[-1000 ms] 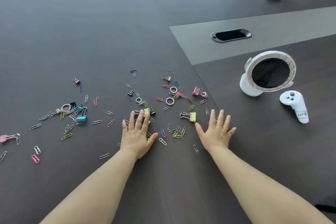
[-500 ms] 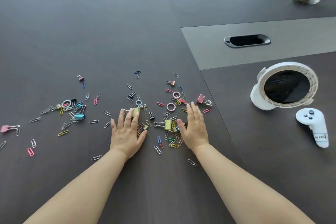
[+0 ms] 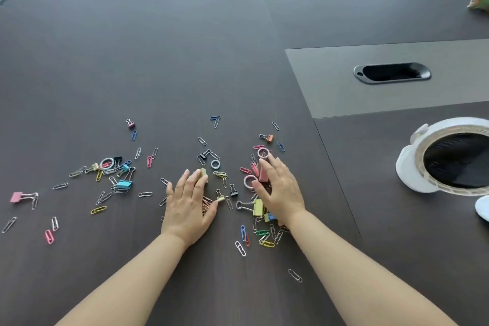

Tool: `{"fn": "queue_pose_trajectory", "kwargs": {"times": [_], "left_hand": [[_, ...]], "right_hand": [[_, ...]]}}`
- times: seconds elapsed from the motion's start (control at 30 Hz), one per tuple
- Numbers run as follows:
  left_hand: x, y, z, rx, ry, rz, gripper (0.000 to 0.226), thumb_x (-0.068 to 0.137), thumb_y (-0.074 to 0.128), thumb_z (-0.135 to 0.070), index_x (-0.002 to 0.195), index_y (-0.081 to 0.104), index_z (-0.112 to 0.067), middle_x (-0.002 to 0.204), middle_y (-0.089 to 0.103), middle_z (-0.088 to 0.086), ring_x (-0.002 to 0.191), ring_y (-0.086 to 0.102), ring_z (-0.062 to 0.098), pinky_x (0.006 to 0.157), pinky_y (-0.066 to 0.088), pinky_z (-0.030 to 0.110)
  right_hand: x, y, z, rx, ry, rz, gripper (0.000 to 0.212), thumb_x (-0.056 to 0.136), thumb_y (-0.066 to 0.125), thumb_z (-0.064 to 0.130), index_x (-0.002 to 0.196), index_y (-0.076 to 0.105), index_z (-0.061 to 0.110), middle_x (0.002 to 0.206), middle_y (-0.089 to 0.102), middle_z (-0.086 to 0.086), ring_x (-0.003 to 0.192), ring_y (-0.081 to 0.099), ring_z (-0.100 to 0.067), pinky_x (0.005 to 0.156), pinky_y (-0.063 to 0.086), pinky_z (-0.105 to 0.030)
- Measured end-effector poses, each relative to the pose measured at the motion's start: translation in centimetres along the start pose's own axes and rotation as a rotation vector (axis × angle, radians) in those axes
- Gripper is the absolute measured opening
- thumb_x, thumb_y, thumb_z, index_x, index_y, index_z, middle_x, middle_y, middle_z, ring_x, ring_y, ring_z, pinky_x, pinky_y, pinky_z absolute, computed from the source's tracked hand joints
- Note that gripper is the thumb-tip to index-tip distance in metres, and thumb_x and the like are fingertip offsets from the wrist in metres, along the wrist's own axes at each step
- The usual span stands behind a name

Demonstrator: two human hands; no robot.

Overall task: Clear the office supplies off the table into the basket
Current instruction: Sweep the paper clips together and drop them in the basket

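Note:
Coloured paper clips, binder clips and small rings lie scattered over the dark table point(image 3: 185, 61). My left hand point(image 3: 188, 201) lies flat, fingers straight, on a heap of clips, its fingertips against a beige binder clip point(image 3: 203, 172). My right hand point(image 3: 280, 188) rests flat on another heap, touching a pink binder clip point(image 3: 262, 174) and a pink ring point(image 3: 249, 182). A yellow binder clip point(image 3: 257, 207) sits by its thumb. A blue binder clip point(image 3: 124, 184) and more clips lie at left. The white basket point(image 3: 412, 167) with a dark inside stands at the right edge.
A pink binder clip point(image 3: 16, 197) lies far left. A white object point(image 3: 483, 209) shows at the right edge, below the basket. A black cable opening point(image 3: 391, 73) sits in the grey panel. Chair backs line the far side. A green packet point(image 3: 480, 0) lies at the far right.
My right hand has slid left from beside the clips onto the right heap, pushing clips together. My left hand has stayed on its heap. The camera has swung left.

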State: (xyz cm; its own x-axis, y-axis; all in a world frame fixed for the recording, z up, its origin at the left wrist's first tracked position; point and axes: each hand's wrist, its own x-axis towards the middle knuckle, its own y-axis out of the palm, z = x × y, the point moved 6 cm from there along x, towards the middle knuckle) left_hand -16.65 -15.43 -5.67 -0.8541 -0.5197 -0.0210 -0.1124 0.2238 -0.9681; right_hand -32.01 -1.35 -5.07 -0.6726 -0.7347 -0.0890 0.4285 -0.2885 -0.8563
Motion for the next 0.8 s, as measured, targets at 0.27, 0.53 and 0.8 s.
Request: {"fn": "queue_pose_trajectory", "kwargs": {"times": [0.27,0.53,0.8], "left_hand": [[3.1,-2.9,0.0,-0.043,0.014,-0.05,0.077,0.077,0.017,-0.06,0.128,0.05,-0.011,0.139,0.043,0.005,0.139,0.019,0.021,0.112,0.007,0.05],[8.7,-3.0,1.7,0.002,0.039,0.095,0.085,0.076,0.003,-0.064,0.145,0.022,-0.017,0.155,0.011,-0.003,0.143,-0.003,0.012,0.114,0.0,0.037],[17.2,-1.3,0.5,0.102,0.183,0.268,0.065,0.097,0.027,-0.045,0.147,-0.002,-0.017,0.155,-0.012,-0.003,0.141,-0.015,0.014,0.115,-0.003,0.041]], "right_hand": [[8.5,-2.7,-2.4,-0.076,0.213,-0.017,0.07,0.093,0.036,0.05,0.148,0.007,0.017,0.157,-0.001,-0.005,0.144,-0.007,-0.021,0.116,0.001,-0.043],[7.8,0.8,1.8,-0.129,-0.188,0.204,0.056,0.096,0.026,0.048,0.146,0.018,0.024,0.156,0.005,0.005,0.143,-0.005,-0.01,0.114,-0.005,-0.028],[10.3,-1.9,0.6,0.15,-0.095,-0.007,0.042,0.097,0.041,0.027,0.138,0.041,0.019,0.149,0.032,0.005,0.14,0.021,-0.007,0.114,0.013,-0.025]]}}
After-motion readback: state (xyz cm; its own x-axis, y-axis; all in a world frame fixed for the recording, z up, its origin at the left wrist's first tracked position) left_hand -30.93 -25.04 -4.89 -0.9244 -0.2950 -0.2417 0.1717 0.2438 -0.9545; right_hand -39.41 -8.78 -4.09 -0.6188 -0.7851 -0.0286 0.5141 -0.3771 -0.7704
